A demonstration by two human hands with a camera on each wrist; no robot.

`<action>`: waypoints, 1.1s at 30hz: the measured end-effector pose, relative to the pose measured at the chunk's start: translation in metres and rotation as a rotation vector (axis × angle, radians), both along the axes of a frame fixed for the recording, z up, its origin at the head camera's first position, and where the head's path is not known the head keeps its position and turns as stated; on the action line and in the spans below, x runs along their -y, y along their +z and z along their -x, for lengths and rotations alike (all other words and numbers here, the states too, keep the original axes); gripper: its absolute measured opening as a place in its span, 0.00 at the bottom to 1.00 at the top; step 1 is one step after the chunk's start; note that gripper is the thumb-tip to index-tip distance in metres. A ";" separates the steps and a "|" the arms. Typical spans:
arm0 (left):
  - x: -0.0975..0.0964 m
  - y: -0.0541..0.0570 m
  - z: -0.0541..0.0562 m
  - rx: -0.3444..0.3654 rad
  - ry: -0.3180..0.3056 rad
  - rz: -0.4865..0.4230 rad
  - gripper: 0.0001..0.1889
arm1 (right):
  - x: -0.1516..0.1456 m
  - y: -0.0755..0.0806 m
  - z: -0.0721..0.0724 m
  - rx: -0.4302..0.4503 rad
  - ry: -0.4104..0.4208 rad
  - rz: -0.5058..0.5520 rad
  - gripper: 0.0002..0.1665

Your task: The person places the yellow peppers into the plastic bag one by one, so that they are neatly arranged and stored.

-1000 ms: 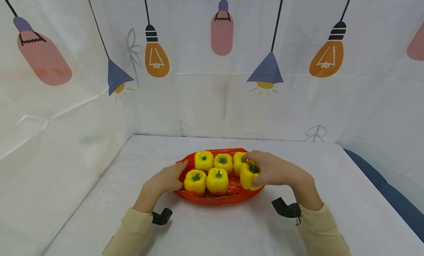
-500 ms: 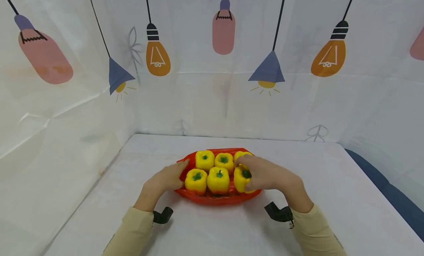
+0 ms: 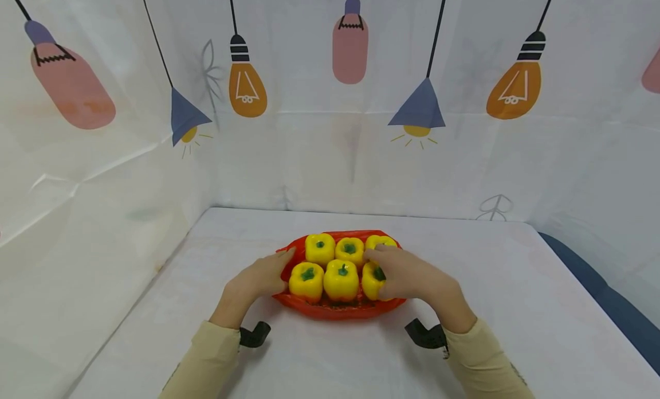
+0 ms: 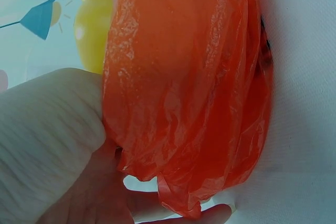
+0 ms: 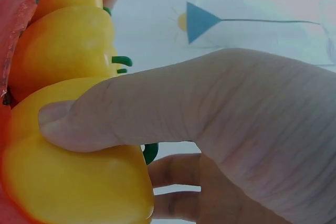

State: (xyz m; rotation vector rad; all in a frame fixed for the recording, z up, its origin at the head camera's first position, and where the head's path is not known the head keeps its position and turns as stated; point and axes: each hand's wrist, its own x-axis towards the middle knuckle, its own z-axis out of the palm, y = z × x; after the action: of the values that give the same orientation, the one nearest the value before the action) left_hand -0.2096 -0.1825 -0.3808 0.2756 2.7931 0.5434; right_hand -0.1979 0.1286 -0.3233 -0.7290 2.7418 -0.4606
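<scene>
A shallow red tray (image 3: 330,313) wrapped in thin plastic holds several yellow bell peppers (image 3: 341,280) with green stems, set in two rows. My left hand (image 3: 260,278) holds the tray's left end; in the left wrist view its fingers reach round the crinkled red plastic (image 4: 178,103). At the front right corner my right hand (image 3: 412,276) grips a yellow bell pepper (image 5: 79,182), which sits in the tray. The thumb presses its near side, the fingers lie on the far side. In the head view this hand partly hides that pepper and the one behind.
The tray rests on a white-covered table (image 3: 330,364). Behind and to the left hang white sheets (image 3: 309,164) printed with lamps. A dark blue object (image 3: 593,278) shows past the table's right edge.
My right hand has carried the front right pepper leftward and down into the tray, beside the front middle one. The left hand has stayed at the tray's left end.
</scene>
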 end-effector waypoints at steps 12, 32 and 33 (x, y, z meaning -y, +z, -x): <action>-0.001 0.001 0.001 -0.014 -0.020 0.009 0.42 | 0.005 -0.005 0.001 0.098 -0.087 -0.071 0.39; -0.002 0.001 0.000 -0.001 -0.001 0.017 0.42 | 0.000 0.003 -0.004 0.055 -0.128 -0.129 0.34; -0.002 0.001 0.000 -0.001 -0.001 0.018 0.42 | 0.000 0.003 -0.004 0.053 -0.123 -0.131 0.34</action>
State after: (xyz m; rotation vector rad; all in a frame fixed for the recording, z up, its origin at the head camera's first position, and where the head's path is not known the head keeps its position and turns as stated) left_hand -0.2092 -0.1805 -0.3802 0.2732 2.7971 0.5177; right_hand -0.1939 0.1286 -0.3204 -0.5114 2.7456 -0.3169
